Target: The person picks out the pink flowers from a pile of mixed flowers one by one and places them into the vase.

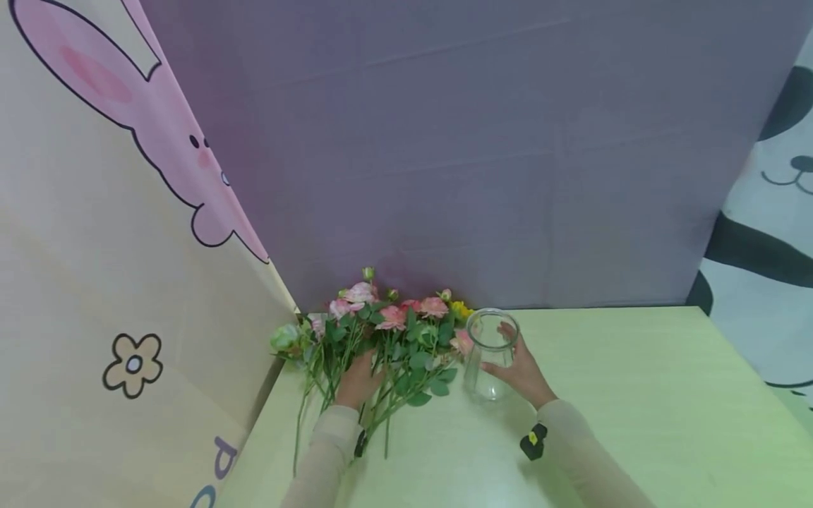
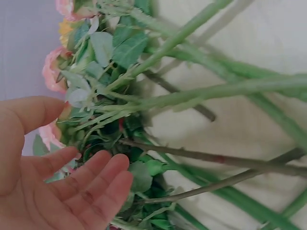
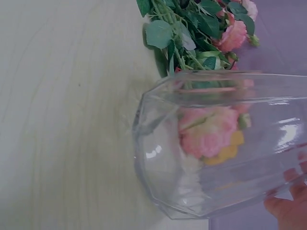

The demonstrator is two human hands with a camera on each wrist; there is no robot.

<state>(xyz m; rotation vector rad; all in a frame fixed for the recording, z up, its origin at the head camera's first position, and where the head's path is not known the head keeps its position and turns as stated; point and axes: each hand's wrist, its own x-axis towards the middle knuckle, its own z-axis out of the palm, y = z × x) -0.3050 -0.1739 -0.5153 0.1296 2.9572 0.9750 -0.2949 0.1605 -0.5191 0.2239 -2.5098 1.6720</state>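
A heap of flowers [image 1: 406, 353] with pink, yellow and pale green heads and long green stems lies on the left of the table. My left hand [image 1: 360, 381] reaches in among the stems. In the left wrist view its fingers [image 2: 103, 184] are loosely spread, palm showing, close to the leaves, with nothing gripped. To the right of the flowers, my right hand [image 1: 526, 370] holds a clear glass vase [image 1: 475, 374] by its upper side, fingers and thumb around it. Through the faceted glass in the right wrist view, a pink flower [image 3: 208, 129] shows behind it.
The pale wooden-look table [image 1: 635, 395] extends to the right of the vase. A grey-purple backdrop [image 1: 476, 176] rises at its back edge. A cartoon-printed panel [image 1: 209, 296] stands along the left side, and a panda-printed one [image 1: 768, 282] on the right.
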